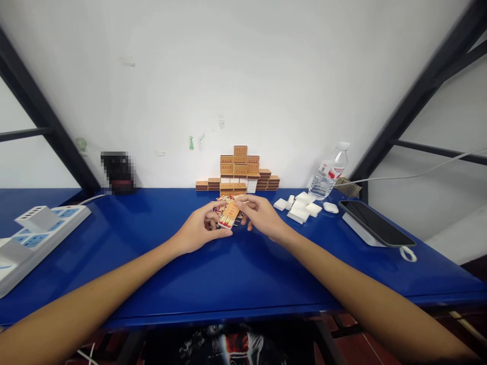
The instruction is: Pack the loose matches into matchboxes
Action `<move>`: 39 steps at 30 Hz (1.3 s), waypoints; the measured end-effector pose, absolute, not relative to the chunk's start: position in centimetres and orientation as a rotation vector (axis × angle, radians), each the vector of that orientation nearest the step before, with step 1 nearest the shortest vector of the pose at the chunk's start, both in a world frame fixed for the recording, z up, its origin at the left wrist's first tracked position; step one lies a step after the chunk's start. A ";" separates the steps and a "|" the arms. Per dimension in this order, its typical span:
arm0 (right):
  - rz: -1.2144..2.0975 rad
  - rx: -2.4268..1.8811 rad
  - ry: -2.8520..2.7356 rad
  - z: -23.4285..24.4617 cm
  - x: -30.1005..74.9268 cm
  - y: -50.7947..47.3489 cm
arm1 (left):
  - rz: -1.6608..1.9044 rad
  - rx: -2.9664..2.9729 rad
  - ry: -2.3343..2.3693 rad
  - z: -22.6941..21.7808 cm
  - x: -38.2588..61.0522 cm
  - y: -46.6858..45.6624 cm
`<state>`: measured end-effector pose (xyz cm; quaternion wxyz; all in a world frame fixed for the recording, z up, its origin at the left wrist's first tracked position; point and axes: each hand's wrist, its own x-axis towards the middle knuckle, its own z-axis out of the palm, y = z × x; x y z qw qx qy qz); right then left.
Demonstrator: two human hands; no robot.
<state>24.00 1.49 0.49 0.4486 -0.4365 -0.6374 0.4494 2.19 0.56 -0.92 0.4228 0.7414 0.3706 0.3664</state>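
A matchbox [233,210] is held between both hands above the blue table, its tray slid partway out toward me and showing red-tipped matches. My left hand [201,227] grips the tray end, thumb at the near edge and fingers behind. On the other end, my right hand [262,215] pinches the orange sleeve. Loose matches [220,203] lie in a heap just behind and under the matchbox. Farther back, against the wall, rises a stack of matchboxes [240,169], with several white trays among them.
Several white matchbox trays [300,207] lie to the right, near a water bottle [327,172], a white earbud case [331,207] and a phone [375,221]. A power strip [49,238] occupies the left side. A pixelated dark object [117,172] stands by the wall.
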 end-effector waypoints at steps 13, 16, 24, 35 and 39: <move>1.219 -0.967 -1.828 -0.2 23.5 1.0 | 0.935 1.909 0.937 -1.5 1.3 1.8; 1.245 -0.938 -1.875 -0.3 23.6 1.1 | 0.929 1.937 0.960 -1.6 1.1 1.9; 1.242 -0.885 -1.996 0.0 23.7 0.8 | 0.955 1.963 0.986 -1.2 1.1 1.7; 1.266 -0.968 -1.911 -0.7 23.8 1.0 | 0.953 1.904 0.974 -1.5 1.1 2.0; 1.301 -0.875 -1.946 -0.4 24.1 1.1 | 0.971 1.850 0.967 -1.5 1.2 2.1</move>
